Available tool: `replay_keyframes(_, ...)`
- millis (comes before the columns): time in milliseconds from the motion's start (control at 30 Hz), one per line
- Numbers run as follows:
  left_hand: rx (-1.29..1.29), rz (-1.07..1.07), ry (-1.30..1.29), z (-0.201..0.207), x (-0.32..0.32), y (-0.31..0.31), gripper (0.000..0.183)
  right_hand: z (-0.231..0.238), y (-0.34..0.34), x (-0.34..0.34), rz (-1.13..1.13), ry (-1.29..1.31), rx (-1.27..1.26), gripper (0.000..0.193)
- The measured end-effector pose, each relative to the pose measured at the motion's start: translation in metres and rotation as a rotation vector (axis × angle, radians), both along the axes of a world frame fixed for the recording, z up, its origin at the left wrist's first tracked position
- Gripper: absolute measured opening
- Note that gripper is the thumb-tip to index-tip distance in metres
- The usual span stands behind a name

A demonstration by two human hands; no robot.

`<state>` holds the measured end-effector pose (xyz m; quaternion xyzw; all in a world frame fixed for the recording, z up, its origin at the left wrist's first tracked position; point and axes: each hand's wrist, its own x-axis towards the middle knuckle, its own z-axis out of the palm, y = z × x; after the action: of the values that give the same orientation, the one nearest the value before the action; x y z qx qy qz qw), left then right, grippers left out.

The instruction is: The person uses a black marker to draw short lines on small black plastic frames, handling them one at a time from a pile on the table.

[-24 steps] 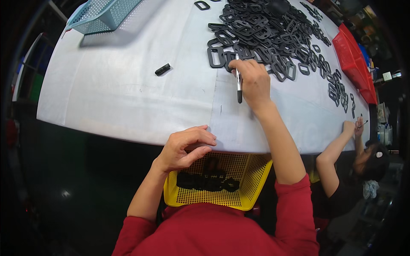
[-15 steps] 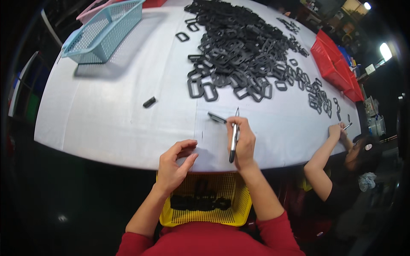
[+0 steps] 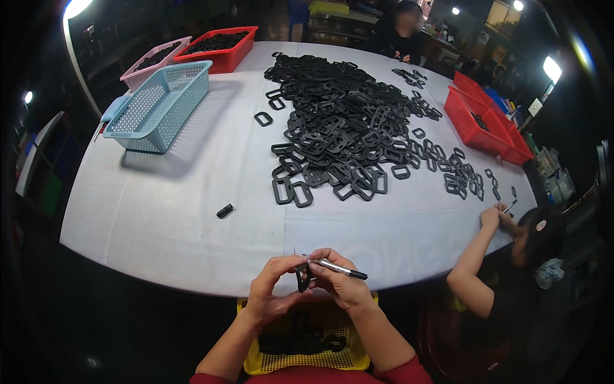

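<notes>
Close to the table's near edge, my left hand (image 3: 274,289) pinches a black rectangular ring (image 3: 302,280) between thumb and fingers, standing on edge. My right hand (image 3: 345,286) meets it from the other side, gripping a slim pen-shaped tool (image 3: 342,267), silver with a black end. The tool's tip is by the ring, hidden among the fingers, so I cannot tell whether it touches. Below my hands, a yellow basket (image 3: 272,366) holds several black pieces. Farther up the table lies a big heap of similar black rings (image 3: 345,128).
One small black piece (image 3: 224,210) lies alone at left. A blue basket (image 3: 153,121), a pink basket (image 3: 137,78) and a red basket (image 3: 240,52) stand far left, red trays (image 3: 470,128) at right. A co-worker's arm (image 3: 470,262) is at right; another person (image 3: 400,38) sits beyond.
The black ring, blurred near the tool before, is now between my hands. My left hand has closed on it, and the right has come beside it, its tool turned sideways. The view has tilted up.
</notes>
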<state>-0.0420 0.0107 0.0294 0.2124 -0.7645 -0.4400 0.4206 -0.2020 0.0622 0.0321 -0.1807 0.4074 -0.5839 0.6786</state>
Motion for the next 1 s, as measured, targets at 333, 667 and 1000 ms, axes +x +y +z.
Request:
replay_keyframes(333,0.103,0.061,-0.139,-0.009,0.021,0.002,0.053,-0.008,0.009,0.005,-0.33,0.8,-0.125,0.02)
replay_keyframes(667,0.183,0.029,-0.164,-0.018,0.025,0.003,0.051,-0.025,0.011,0.008,-0.377,0.583,-0.157,0.012)
replay_keyframes(1000,0.159,0.014,-0.156,-0.02,0.029,0.004,0.05,-0.012,0.013,0.009,-0.333,0.534,-0.108,0.013)
